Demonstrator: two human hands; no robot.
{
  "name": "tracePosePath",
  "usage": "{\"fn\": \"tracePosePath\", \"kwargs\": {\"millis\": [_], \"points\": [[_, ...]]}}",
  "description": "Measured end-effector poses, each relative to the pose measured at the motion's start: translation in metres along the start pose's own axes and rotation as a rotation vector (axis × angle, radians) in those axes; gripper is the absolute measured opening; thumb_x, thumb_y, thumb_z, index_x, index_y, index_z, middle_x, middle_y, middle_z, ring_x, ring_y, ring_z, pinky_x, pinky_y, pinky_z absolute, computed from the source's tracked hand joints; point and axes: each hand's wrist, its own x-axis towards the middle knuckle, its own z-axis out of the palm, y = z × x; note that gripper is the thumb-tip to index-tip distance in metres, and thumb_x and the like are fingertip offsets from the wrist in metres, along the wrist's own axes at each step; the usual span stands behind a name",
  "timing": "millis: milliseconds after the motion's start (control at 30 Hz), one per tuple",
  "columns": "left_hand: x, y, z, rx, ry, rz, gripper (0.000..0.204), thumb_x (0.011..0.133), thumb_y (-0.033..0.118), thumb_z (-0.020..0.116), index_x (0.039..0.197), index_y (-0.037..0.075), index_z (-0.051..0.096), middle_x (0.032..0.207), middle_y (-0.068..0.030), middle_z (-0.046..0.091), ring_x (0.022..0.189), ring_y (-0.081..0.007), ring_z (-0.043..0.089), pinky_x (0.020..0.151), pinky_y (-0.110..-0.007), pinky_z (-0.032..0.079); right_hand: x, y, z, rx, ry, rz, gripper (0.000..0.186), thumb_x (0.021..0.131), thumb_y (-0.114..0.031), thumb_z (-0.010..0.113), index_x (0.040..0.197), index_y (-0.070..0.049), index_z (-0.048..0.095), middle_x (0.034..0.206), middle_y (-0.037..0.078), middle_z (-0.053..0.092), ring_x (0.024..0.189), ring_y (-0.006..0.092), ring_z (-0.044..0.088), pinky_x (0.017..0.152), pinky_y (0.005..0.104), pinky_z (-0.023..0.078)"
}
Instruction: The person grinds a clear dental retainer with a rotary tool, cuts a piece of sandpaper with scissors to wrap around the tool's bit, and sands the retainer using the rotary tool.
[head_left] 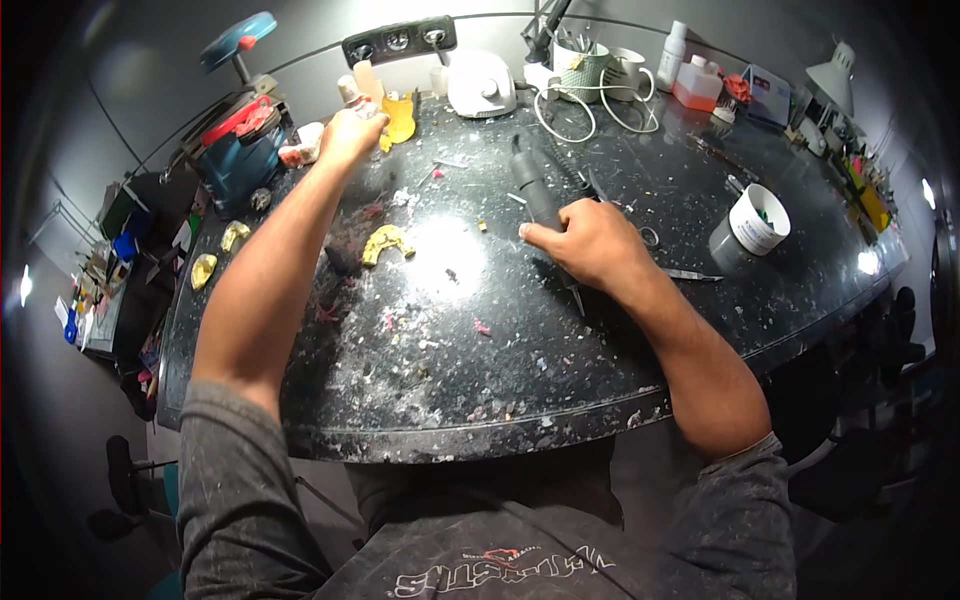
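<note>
Yellow pieces: two small yellow pieces (203, 271) sit near the tabletop's (420, 385) left edge, beside the person's outstretched forearm.
Left hand: the left hand (350, 137) reaches to the far left of the tabletop, fingers curled inward; whether it has hold of anything cannot be told from this angle.
Yellow sheet: a crumpled yellow sheet (401, 122) lies just beyond and right of those fingers.
Yellow arch: a horseshoe-shaped yellow arch (378, 240) rests between the two forearms, nearer the person than either hand.
White unit: a white unit with a dial (482, 86) stands at the back, between the hands.
Dark handpiece: a dark handpiece (535, 187) extends from the right hand toward the back, well apart from the left.
Right hand: the right hand (597, 243) is closed around the handpiece, thumb pointing left.
White tub: a white tub (758, 222) stands farther right.
</note>
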Motion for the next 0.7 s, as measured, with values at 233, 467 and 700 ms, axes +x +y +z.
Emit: {"fn": "tracePosePath", "kwargs": {"millis": [233, 467, 700], "points": [[0.042, 0.011, 0.066, 0.201, 0.117, -0.124, 0.04, 0.069, 0.027, 0.079, 0.102, 0.006, 0.07, 0.105, -0.0158, 0.07, 0.097, -0.0304, 0.068, 0.085, -0.039, 0.052, 0.008, 0.014, 0.01, -0.098, 0.033, 0.018, 0.053, 0.077, -0.056, 0.065, 0.086, -0.005, 0.075, 0.08, 0.018, 0.071, 0.081, 0.0329, 0.07, 0.079, 0.042, 0.053], [-0.007, 0.046, 0.006, 0.07, 0.291, 0.255, 0.024, 0.079, 0.019, 0.059, 0.093, 0.004, 0.071, 0.095, -0.0181, 0.071, 0.09, -0.0322, 0.07, 0.081, -0.04, 0.053, 0.008, 0.015, -0.007, -0.085, -0.069, 0.028, 0.071, 0.073, -0.069, 0.065, 0.089, 0.0, 0.074, 0.092, 0.021, 0.071, 0.093, 0.0346, 0.069, 0.084, 0.0433, 0.053], [-0.122, 0.064, -0.065, 0.016, 0.607, 0.799, 0.015, 0.084, 0.009, 0.069, 0.098, 0.006, 0.073, 0.095, -0.0096, 0.073, 0.083, -0.0191, 0.07, 0.077, -0.03, 0.052, 0.014, 0.035, -0.025, 0.949, 0.016, -0.294, 0.071, 0.078, -0.075, 0.059, 0.084, -0.004, 0.064, 0.063, 0.008, 0.061, 0.051, 0.0141, 0.06, 0.042, 0.0242, 0.045]]}}
